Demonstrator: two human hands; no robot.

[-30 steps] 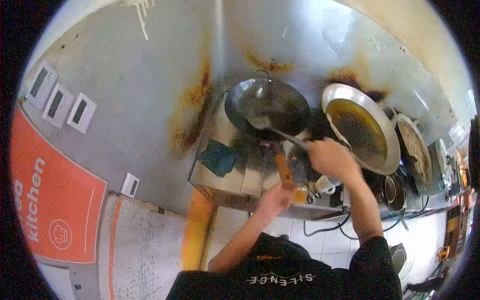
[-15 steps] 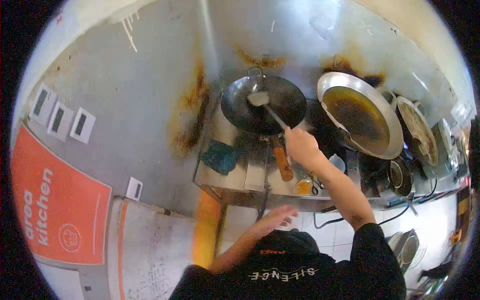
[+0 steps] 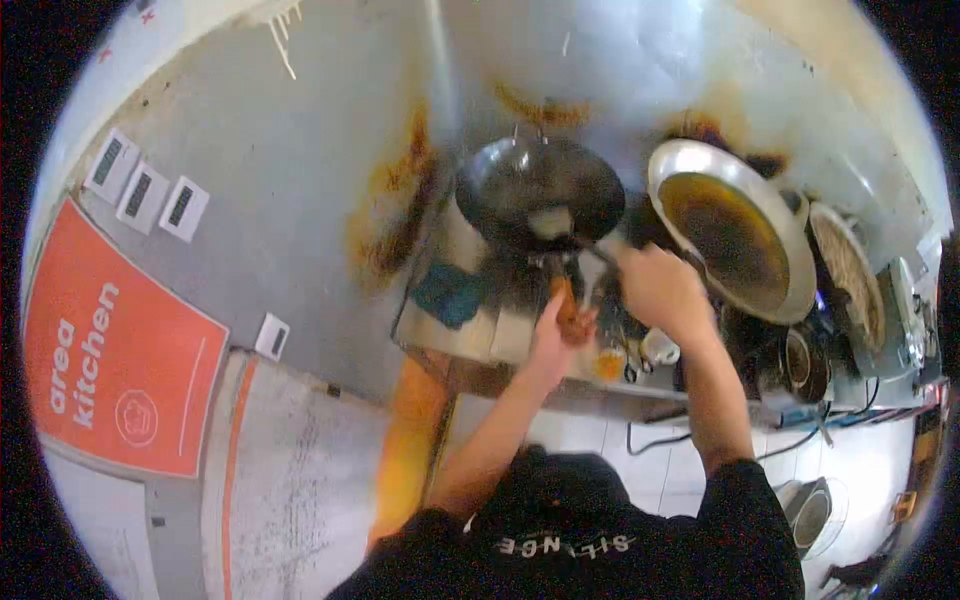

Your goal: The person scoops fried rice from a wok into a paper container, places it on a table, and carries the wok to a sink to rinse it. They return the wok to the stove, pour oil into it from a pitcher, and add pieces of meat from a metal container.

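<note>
A dark wok [image 3: 500,190] sits on the stove against the metal wall, its wooden handle pointing toward me. My left hand [image 3: 562,335] is wrapped around that handle. In my right hand [image 3: 660,290] is a spatula [image 3: 551,222], gripped by its shaft; its flat metal blade lies inside the wok near the front rim. The right hand is slightly blurred. A dark teal cloth [image 3: 448,296] rests on the counter left of the wok handle.
To the right stands a wide metal pan [image 3: 725,235] of brownish oil, with another large pan [image 3: 848,260] beyond it. Scissors [image 3: 631,370] and a yellowish item [image 3: 608,363] lie by the counter's front edge. Several small white devices [image 3: 182,209] are on the left wall.
My left hand has risen from near my body and closed around the wok handle. The spatula blade has come from mid-wok toward the near rim, my right hand shifting right.
</note>
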